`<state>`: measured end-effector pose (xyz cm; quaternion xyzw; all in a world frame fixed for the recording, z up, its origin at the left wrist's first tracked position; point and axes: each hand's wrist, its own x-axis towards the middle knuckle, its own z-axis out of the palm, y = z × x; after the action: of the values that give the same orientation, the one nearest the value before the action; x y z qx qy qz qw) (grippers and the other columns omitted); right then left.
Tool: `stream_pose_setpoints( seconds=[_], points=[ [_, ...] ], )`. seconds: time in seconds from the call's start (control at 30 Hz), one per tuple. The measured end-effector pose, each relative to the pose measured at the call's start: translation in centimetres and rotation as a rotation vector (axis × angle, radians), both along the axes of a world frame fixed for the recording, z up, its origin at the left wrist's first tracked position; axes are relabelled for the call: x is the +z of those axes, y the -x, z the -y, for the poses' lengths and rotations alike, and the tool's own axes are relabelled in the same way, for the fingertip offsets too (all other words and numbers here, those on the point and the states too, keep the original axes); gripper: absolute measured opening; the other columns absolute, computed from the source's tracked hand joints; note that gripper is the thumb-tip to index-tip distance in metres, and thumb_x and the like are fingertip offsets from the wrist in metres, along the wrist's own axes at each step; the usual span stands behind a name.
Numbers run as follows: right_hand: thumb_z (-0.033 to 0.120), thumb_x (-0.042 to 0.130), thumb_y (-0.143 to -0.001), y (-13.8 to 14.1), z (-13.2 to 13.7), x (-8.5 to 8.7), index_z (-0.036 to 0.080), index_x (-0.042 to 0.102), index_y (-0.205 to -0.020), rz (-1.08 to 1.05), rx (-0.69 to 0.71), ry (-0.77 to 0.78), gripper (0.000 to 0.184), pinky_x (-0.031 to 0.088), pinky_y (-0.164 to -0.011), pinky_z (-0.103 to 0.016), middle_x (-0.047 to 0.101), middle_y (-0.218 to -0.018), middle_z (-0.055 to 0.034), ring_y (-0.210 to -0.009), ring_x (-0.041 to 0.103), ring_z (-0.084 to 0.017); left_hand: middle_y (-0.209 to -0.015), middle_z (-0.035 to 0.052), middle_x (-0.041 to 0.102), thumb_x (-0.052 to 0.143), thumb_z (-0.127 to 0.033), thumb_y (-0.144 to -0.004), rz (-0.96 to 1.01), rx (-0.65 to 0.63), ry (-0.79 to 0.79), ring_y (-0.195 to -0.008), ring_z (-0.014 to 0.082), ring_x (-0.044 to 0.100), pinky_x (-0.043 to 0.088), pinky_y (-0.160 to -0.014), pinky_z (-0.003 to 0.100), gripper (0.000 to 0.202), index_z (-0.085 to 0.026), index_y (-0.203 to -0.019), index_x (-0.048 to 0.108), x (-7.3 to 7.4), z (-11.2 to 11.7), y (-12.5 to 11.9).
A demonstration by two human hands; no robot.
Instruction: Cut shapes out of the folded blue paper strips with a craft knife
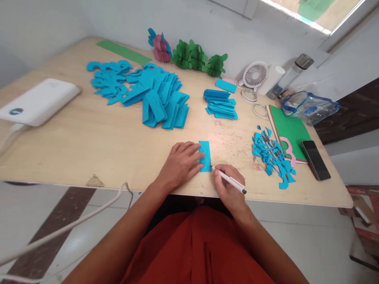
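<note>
A small blue paper rectangle [205,157] with a curved outline drawn on it lies near the table's front edge. My left hand [183,162] rests flat, its outstretched fingers over the paper's left side. Closed around a white pen [229,179] is my right hand [230,187], just right of the paper. The pen's tip is by the lower right corner; whether it touches cannot be made out. Farther back sit a stack of folded blue papers [220,104] and a larger pile of folded blue pieces [166,98]. Curly blue cutouts [109,79] lie to their left.
Blue paper scraps [271,152], a green book [291,130], a pink paper shape [287,148] and a phone [316,159] are at right. Along the wall stand green paper figures [197,57] and a small fan [255,75]. A white power bank [44,100] sits at left.
</note>
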<state>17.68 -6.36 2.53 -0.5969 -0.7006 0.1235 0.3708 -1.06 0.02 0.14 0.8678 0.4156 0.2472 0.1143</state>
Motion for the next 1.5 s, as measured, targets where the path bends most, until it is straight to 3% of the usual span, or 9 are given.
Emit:
stream_pose_setpoints(
  seconds=[0.23,0.33,0.5,1.03,1.17,1.27,1.37,1.5],
  points=[
    [0.028,0.055,-0.09,-0.4,0.0,0.1,0.023,0.069,-0.092,-0.374,0.014,0.19,0.014,0.055,-0.075,-0.03,0.075,-0.086,-0.0033,-0.083,0.07,-0.019,-0.127,0.0099,0.064,0.052,-0.031,-0.093,0.006,0.004,0.009,-0.121,0.0291,0.052,0.04,-0.1,0.048,0.022,-0.023,-0.105,0.068,0.0,0.0,0.1],
    [0.029,0.058,-0.088,-0.2,0.0,0.0,0.023,0.07,-0.09,-0.37,0.066,0.242,0.013,0.055,-0.076,-0.031,0.075,-0.087,-0.0035,-0.083,0.07,-0.02,-0.129,0.0108,0.063,0.051,-0.031,-0.093,0.008,0.001,0.012,-0.121,0.03,0.051,0.039,-0.1,0.05,0.022,-0.023,-0.105,0.068,0.1,0.0,0.1],
    [0.028,0.06,-0.086,0.5,0.1,-0.3,0.023,0.068,-0.086,-0.324,0.037,0.26,0.009,0.053,-0.071,-0.032,0.074,-0.081,-0.0029,-0.078,0.069,-0.02,-0.126,0.0105,0.064,0.052,-0.031,-0.093,0.007,-0.007,0.03,-0.122,0.0301,0.051,0.039,-0.102,0.05,0.021,-0.023,-0.103,0.068,0.3,0.0,0.1],
    [0.027,0.057,-0.087,0.9,0.1,-0.2,0.023,0.066,-0.079,-0.239,0.036,0.199,0.013,0.051,-0.07,-0.032,0.073,-0.077,-0.0024,-0.073,0.068,-0.018,-0.13,0.0122,0.062,0.047,-0.032,-0.095,-0.004,-0.007,0.034,-0.122,0.0314,0.051,0.04,-0.1,0.052,0.026,-0.021,-0.107,0.068,0.4,0.0,0.2],
    [0.027,0.059,-0.088,0.6,0.3,-0.5,0.022,0.067,-0.087,-0.363,0.029,0.212,0.01,0.053,-0.07,-0.031,0.074,-0.079,-0.0026,-0.075,0.07,-0.019,-0.132,0.0125,0.061,0.045,-0.031,-0.097,-0.012,-0.007,0.042,-0.122,0.0316,0.051,0.04,-0.101,0.052,0.028,-0.021,-0.108,0.068,0.5,0.1,0.2],
    [0.026,0.054,-0.093,0.5,0.4,-0.5,0.022,0.068,-0.1,-0.435,0.034,0.163,0.016,0.056,-0.078,-0.033,0.075,-0.092,-0.0043,-0.086,0.072,-0.019,-0.132,0.0127,0.061,0.043,-0.031,-0.097,-0.011,-0.009,0.045,-0.122,0.0316,0.051,0.039,-0.101,0.052,0.029,-0.021,-0.109,0.068,0.5,0.1,0.2],
    [0.024,0.05,-0.096,0.7,0.3,-0.5,0.023,0.067,-0.11,-0.355,0.056,0.088,0.021,0.055,-0.087,-0.036,0.075,-0.101,-0.0049,-0.096,0.071,-0.02,-0.132,0.0128,0.061,0.039,-0.028,-0.098,-0.007,-0.003,0.041,-0.122,0.0311,0.051,0.039,-0.101,0.053,0.032,-0.021,-0.111,0.068,0.5,0.1,0.2],
    [0.021,0.048,-0.098,0.8,0.1,-0.8,0.022,0.067,-0.113,-0.165,0.104,-0.007,0.024,0.054,-0.087,-0.038,0.075,-0.102,-0.0061,-0.097,0.071,-0.021,-0.132,0.0123,0.062,0.038,-0.022,-0.097,-0.006,-0.002,0.043,-0.121,0.0302,0.052,0.039,-0.101,0.053,0.032,-0.021,-0.111,0.067,0.6,0.1,0.2]
  ],
)
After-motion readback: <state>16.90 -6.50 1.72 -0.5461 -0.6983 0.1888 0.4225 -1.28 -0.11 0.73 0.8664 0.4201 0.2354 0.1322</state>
